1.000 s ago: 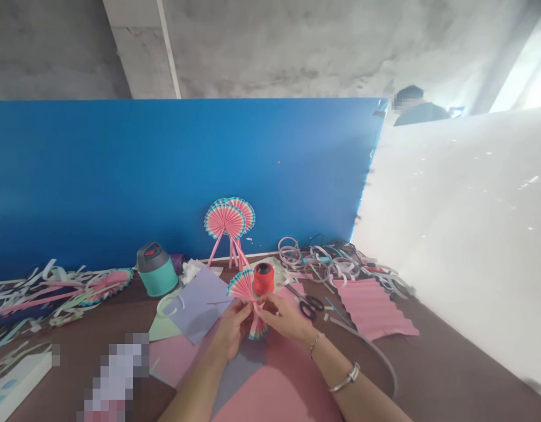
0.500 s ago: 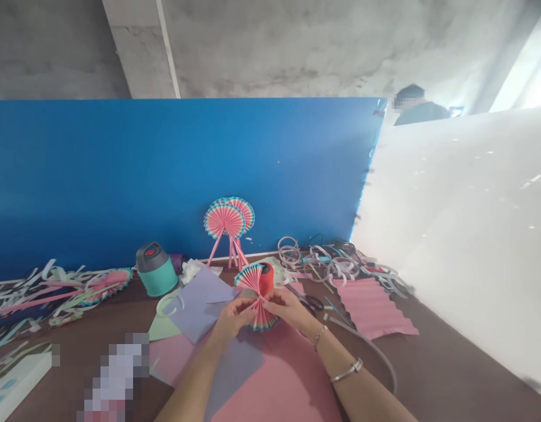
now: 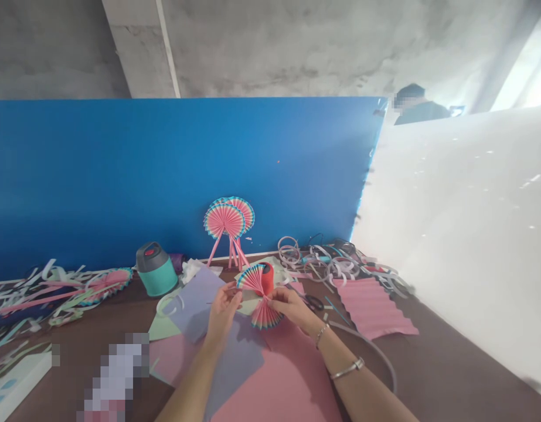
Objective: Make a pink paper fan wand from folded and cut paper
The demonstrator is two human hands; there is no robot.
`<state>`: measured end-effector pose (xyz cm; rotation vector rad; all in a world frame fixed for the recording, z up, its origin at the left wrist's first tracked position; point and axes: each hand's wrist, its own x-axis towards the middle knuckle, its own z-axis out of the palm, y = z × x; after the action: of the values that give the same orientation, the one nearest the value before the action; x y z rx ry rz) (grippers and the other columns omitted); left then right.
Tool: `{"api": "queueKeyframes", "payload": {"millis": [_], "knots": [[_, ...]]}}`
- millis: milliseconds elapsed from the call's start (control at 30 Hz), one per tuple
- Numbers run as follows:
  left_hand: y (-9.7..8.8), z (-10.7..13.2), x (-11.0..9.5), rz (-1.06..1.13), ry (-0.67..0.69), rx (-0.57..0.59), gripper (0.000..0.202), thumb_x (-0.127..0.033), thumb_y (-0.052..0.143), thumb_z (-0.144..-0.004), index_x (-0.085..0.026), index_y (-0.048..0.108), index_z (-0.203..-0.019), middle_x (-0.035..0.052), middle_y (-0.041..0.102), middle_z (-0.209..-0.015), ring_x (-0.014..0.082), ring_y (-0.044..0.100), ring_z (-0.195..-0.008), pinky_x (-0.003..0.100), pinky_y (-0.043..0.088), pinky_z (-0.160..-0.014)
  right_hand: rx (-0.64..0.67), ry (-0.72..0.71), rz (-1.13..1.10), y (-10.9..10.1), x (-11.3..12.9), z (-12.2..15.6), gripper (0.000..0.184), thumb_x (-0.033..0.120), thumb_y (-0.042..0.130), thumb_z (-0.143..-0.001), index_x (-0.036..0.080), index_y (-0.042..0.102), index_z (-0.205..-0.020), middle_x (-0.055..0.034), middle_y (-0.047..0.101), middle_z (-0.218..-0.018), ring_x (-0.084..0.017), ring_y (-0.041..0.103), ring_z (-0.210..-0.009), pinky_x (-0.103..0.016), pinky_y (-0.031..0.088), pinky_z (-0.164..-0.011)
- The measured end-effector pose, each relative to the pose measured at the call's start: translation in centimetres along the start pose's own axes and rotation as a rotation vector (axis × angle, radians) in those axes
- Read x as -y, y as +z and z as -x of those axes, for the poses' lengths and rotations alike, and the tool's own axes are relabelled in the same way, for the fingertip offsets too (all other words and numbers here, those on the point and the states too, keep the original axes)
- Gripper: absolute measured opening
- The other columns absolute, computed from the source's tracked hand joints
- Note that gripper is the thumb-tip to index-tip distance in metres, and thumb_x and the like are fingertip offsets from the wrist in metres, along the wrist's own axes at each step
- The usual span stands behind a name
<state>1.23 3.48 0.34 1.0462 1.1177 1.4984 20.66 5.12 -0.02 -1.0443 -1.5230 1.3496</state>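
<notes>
A pleated pink paper fan [image 3: 267, 313] with a blue, yellow and white striped edge is spread in two lobes, one above and one below its gathered middle. My right hand [image 3: 290, 306] pinches it at that middle, a bracelet and a bangle on the wrist. My left hand [image 3: 224, 305] is beside the upper lobe's left edge, thumb and fingers apart; whether a fingertip touches the paper I cannot tell. Just behind the fan stands a red spool of thread [image 3: 267, 278]. Pink paper [image 3: 288, 375] and purple paper [image 3: 237, 354] lie beneath my hands.
Finished round fans [image 3: 225, 220] lean on the blue partition [image 3: 164, 164]. A teal container [image 3: 159, 275] stands left of the purple sheets. Scissors [image 3: 314, 302], curled paper strips [image 3: 336, 264] and a pleated pink sheet [image 3: 373, 308] lie right. Paper strips [image 3: 46, 281] cover the far left.
My left hand has let go of the fan's middle and moved left and up to the upper lobe's edge. My right hand stays at the middle.
</notes>
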Motion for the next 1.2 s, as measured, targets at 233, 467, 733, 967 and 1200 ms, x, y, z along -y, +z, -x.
{"api": "queueKeyframes", "payload": {"millis": [233, 467, 733, 967, 1200], "knots": [[0.1, 0.1, 0.2, 0.031, -0.049, -0.023, 0.048, -0.059, 0.076, -0.057, -0.016, 0.064, -0.073, 0.0008, 0.063, -0.068, 0.0153, 0.059, -0.067, 0.025, 0.045, -0.062, -0.005, 0.064, -0.068, 0.4, 0.1, 0.1, 0.032, 0.044, 0.073, -0.064, 0.018, 0.055, -0.068, 0.0062, 0.046, -0.056, -0.008, 0.038, -0.052, -0.022, 0.028, -0.051], [0.4, 0.7, 0.0, 0.065, -0.168, 0.109, 0.040, -0.052, 0.078, -0.058, -0.017, 0.061, -0.068, 0.0007, 0.062, -0.067, 0.0155, 0.061, -0.068, 0.025, 0.046, -0.060, -0.118, 0.024, -0.166, 0.2, -0.1, -0.2, 0.036, 0.051, 0.069, -0.065, 0.020, 0.052, -0.071, 0.0042, 0.050, -0.064, -0.011, 0.044, -0.059, -0.023, 0.033, -0.057], [0.9, 1.0, 0.4, 0.153, -0.389, 0.171, 0.037, -0.040, 0.082, -0.059, -0.018, 0.057, -0.075, -0.0001, 0.068, -0.078, 0.0102, 0.063, -0.055, 0.019, 0.038, -0.042, -0.132, 0.012, -0.217, 0.3, -0.1, -0.2, 0.048, 0.061, 0.071, -0.062, 0.020, 0.050, -0.075, 0.0037, 0.053, -0.066, -0.013, 0.049, -0.061, -0.025, 0.037, -0.060], [1.1, 1.3, 0.1, 0.238, -0.485, 0.115, 0.023, -0.022, 0.082, -0.064, -0.017, 0.061, -0.065, 0.0003, 0.070, -0.071, 0.0111, 0.069, -0.067, 0.015, 0.049, -0.054, -0.162, -0.042, -0.180, 0.2, -0.7, -0.5, 0.051, 0.065, 0.072, -0.063, 0.019, 0.054, -0.076, 0.0040, 0.052, -0.065, -0.011, 0.047, -0.060, -0.025, 0.036, -0.058], [0.3, 0.5, 0.0, 0.316, -0.420, 0.104, 0.012, -0.010, 0.079, -0.065, -0.012, 0.068, -0.061, 0.0031, 0.071, -0.065, 0.0118, 0.069, -0.067, 0.015, 0.054, -0.064, -0.148, -0.015, -0.231, 0.1, -0.5, -0.5, 0.051, 0.064, 0.074, -0.060, 0.019, 0.054, -0.073, 0.0050, 0.049, -0.061, -0.010, 0.042, -0.055, -0.023, 0.031, -0.054]]}}
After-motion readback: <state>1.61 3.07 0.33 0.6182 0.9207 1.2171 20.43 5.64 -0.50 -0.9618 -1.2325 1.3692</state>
